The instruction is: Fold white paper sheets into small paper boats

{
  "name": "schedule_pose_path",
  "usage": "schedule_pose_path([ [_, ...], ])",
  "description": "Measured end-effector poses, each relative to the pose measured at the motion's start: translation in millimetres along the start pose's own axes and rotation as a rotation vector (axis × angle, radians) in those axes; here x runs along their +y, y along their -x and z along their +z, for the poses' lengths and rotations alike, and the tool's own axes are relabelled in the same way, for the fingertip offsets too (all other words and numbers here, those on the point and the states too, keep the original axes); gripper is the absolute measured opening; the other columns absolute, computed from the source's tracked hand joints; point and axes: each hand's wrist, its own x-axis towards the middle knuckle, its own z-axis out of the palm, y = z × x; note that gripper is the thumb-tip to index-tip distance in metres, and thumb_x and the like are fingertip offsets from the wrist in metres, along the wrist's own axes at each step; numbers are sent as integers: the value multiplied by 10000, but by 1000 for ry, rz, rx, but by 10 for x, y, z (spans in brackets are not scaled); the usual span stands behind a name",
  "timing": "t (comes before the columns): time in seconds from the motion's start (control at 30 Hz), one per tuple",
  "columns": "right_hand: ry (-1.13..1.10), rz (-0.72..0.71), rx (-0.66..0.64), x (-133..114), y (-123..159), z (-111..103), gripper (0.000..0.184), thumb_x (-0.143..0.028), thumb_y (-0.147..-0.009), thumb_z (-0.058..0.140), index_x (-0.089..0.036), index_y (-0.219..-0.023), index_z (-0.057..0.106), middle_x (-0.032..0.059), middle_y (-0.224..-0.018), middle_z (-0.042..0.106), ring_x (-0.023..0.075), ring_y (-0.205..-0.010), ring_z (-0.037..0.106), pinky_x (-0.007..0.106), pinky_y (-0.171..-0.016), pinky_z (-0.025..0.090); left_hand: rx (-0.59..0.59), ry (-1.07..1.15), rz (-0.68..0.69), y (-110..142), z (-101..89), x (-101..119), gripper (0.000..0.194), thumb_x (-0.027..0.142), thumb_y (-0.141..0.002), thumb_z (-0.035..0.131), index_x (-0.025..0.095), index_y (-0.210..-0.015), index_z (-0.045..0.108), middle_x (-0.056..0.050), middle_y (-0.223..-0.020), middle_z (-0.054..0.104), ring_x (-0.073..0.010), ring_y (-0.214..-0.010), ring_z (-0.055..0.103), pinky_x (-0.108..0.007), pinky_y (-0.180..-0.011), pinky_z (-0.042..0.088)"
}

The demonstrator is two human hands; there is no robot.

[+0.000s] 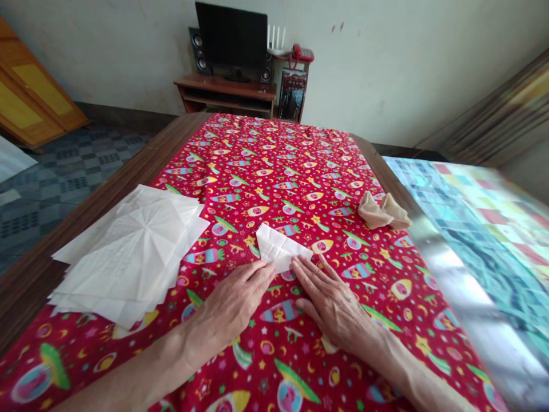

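A small piece of folded white paper [281, 246] lies on the red patterned cloth in front of me. My left hand [242, 292] has its fingers curled together at the paper's lower left edge, with the thumb hidden. At the lower right edge, my right hand [328, 300] lies flat, fingers stretched out and fingertips touching the paper. To the left is a loose stack of creased white paper sheets [132, 246], the top one marked with fold lines that meet at its middle. A folded paper shape [383, 212] with raised points stands at the right side of the cloth.
The red cloth [274, 171] covers most of a brown table [141, 157]. Beyond it, a desk [227, 87] bears a monitor [234, 40], speakers and a red telephone [302, 53]. A bed with a checked cover [472, 212] is at right, a wooden cabinet [36, 86] at left.
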Motion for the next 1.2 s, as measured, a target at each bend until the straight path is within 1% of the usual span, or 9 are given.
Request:
schedule_pose_path([
  [0.13,42,30,67,54,50,-24,551,-294,-966,403,-120,-1467,253,135,-1444,394,241,-1369,308,514,-1129,273,-5,-9,13,3,1,5,582,-35,-796,352,76,-1362,429,-86,-1401,471,-221,-1265,419,-340,-1073,373],
  [0.27,66,27,104,-75,-51,0,476,-309,-963,415,-106,-1393,407,141,-1385,476,261,-1355,336,532,-1136,245,12,-16,18,-29,-6,19,577,-32,-782,369,62,-1345,449,-116,-1384,482,-228,-1254,439,-342,-1074,377],
  [0.37,11,-40,81,-174,-162,22,491,-352,-963,412,-113,-1392,410,113,-1423,432,242,-1364,321,477,-1141,271,35,-9,27,-25,3,3,564,-29,-778,368,42,-1329,462,-141,-1377,486,-236,-1274,427,-358,-1085,374],
  [0.47,-34,-51,55,-185,-194,13,478,-352,-974,385,-124,-1393,410,99,-1441,404,229,-1358,333,451,-1127,306,69,56,39,26,21,-47,587,-39,-780,345,67,-1349,441,-115,-1400,470,-210,-1310,392,-353,-1093,384],
  [0.57,-31,-8,56,-140,-138,-22,427,-305,-982,369,-123,-1358,459,96,-1396,465,226,-1326,389,453,-1105,343,93,136,39,87,29,-105,640,-68,-764,316,113,-1369,424,-75,-1414,464,-171,-1329,371,-345,-1086,407],
  [0.7,8,17,129,-116,-75,-37,392,-274,-981,370,-123,-1313,514,102,-1331,537,232,-1280,454,463,-1089,367,145,248,55,91,21,-182,566,-62,-786,317,109,-1283,529,-93,-1350,533,-177,-1289,430,-363,-1049,451],
  [0.9,12,20,247,-150,-129,27,319,-242,-966,406,-133,-1198,597,98,-1220,633,230,-1193,543,436,-1048,410,198,458,51,-146,15,-407,388,17,-836,372,156,-985,703,-62,-1045,704,-151,-994,638,-295,-905,531],
  [1.03,-33,91,265,-146,-206,16,259,-259,-962,417,-172,-1075,633,96,-1122,664,219,-1100,577,385,-933,465,226,473,30,-397,75,-556,354,57,-868,395,171,-1040,683,-63,-1049,684,-157,-985,637,-276,-873,521],
  [1.2,-77,194,218,-71,-366,10,166,-291,-942,489,-200,-897,620,47,-935,655,192,-941,562,325,-810,440,156,433,31,-634,109,-675,262,156,-871,532,217,-1091,661,-36,-1014,639,-157,-948,622,-271,-853,509],
])
